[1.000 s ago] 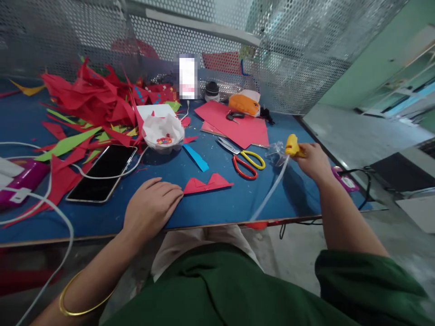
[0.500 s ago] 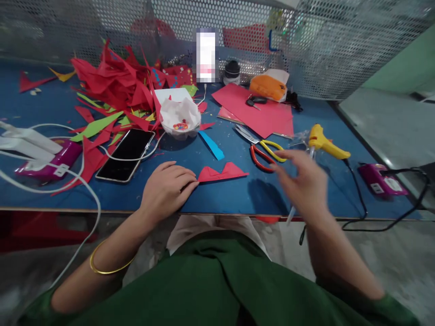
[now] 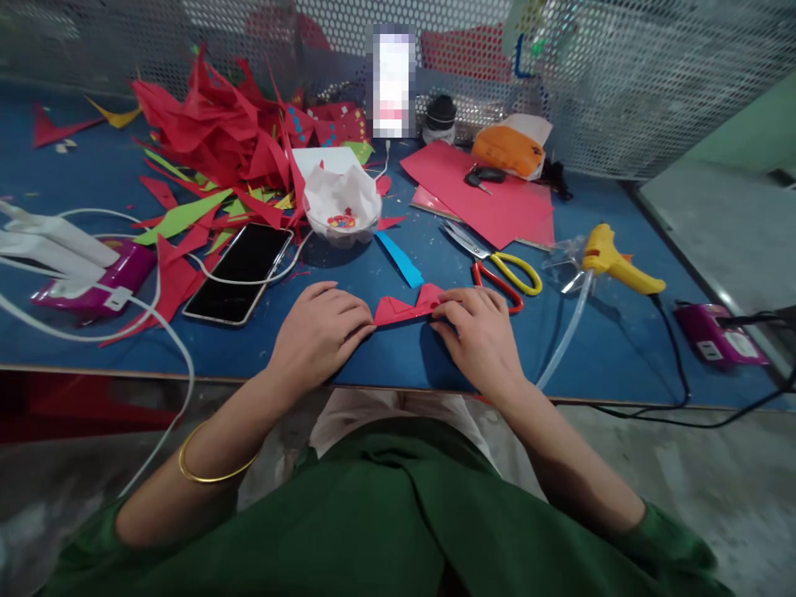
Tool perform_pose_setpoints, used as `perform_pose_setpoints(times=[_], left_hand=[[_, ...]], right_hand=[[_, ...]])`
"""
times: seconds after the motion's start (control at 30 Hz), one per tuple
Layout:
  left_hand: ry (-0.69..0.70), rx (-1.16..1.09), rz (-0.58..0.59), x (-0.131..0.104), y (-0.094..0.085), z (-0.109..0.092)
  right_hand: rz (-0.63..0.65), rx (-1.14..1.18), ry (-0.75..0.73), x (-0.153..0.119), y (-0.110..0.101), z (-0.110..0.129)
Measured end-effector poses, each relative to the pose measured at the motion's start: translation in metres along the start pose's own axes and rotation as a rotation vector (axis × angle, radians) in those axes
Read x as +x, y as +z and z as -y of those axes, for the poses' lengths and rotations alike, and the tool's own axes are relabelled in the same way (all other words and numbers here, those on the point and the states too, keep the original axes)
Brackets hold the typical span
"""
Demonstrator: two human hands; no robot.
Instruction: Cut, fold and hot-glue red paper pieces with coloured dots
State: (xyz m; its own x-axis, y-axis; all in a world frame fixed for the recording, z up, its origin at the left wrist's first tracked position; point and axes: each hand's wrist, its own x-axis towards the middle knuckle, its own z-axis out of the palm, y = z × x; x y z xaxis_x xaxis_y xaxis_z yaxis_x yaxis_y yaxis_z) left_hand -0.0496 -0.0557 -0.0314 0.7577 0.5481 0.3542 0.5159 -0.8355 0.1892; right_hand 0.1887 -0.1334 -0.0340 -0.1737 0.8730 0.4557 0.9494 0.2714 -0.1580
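A folded red paper piece [image 3: 403, 311] with two peaks lies near the table's front edge, between my hands. My left hand [image 3: 327, 323] rests on the table, its fingertips closed on the paper's left end. At the other end, my right hand [image 3: 476, 332] pinches the paper between thumb and fingers. Just beyond my right hand lie scissors [image 3: 516, 274] with one red and one yellow handle, blades pointing away to the left. A blue paper strip [image 3: 401, 261] is behind the red piece.
Red and green scraps [image 3: 217, 141] heap at the back left, near a black phone [image 3: 240, 274]. A paper-lined bowl [image 3: 344, 203] holds small colourful bits. Red sheets [image 3: 485, 195] lie behind the scissors. A yellow glue gun [image 3: 622, 264] and its cord occupy the right.
My right hand has moved left from beside the scissors and now grips the right end of the red paper. My left hand stays at the left end.
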Motion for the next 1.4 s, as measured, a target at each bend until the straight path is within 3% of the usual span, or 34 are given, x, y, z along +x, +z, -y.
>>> perform_pose_setpoints(times=[0.1, 0.17, 0.47, 0.8, 1.0, 1.17, 1.27, 1.4], left_hand=[[0.055, 0.036, -0.029, -0.002, 0.001, 0.003], [0.077, 0.042, -0.038, -0.004, 0.001, 0.005], [0.007, -0.025, 0.006, -0.012, -0.006, 0.011], [-0.147, -0.117, -0.019, -0.009, -0.004, 0.004], [-0.176, -0.041, -0.054, -0.009, -0.002, -0.003], [-0.041, 0.152, -0.194, -0.017, 0.003, -0.026], [0.098, 0.199, -0.144, -0.019, 0.009, -0.039], [0.128, 0.252, -0.078, -0.020, 0.015, -0.044]], right_hand=[[0.038, 0.018, 0.057, -0.006, -0.017, 0.011], [-0.003, 0.060, 0.119, -0.009, -0.021, 0.019], [-0.072, 0.118, 0.153, -0.012, 0.016, 0.024], [0.039, 0.166, 0.187, -0.005, 0.013, 0.022], [0.109, 0.098, 0.188, 0.004, 0.010, 0.024], [0.127, 0.048, 0.196, 0.008, 0.008, 0.026], [0.126, 0.026, 0.191, 0.009, 0.008, 0.026], [0.126, 0.004, 0.181, 0.009, 0.010, 0.027]])
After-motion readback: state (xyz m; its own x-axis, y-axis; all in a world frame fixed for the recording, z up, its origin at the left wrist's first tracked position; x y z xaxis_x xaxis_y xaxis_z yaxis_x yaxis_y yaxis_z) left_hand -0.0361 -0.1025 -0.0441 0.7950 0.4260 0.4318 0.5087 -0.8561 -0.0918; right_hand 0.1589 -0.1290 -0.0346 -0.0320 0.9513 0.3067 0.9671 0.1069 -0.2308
